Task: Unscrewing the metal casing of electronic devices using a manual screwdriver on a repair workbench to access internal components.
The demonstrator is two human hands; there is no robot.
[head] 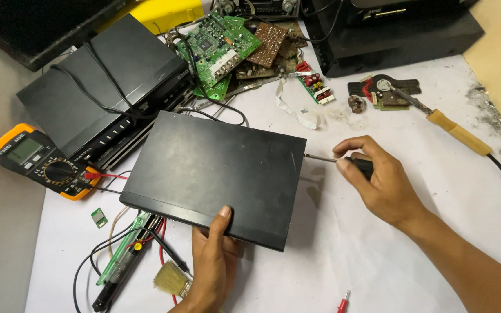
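A flat black metal-cased box [215,174] lies on the white sheet in the middle. My left hand [213,261] grips its near edge, thumb on top. My right hand [378,179] holds a screwdriver [326,158] with a black handle; its thin shaft points left and its tip meets the right side of the box.
A second black box [105,87] with a cable over it sits at the upper left, next to an orange multimeter [42,162]. Green circuit boards [221,49] lie at the top. A soldering iron [453,130] rests at the right, a brush [172,278] and probes at the bottom.
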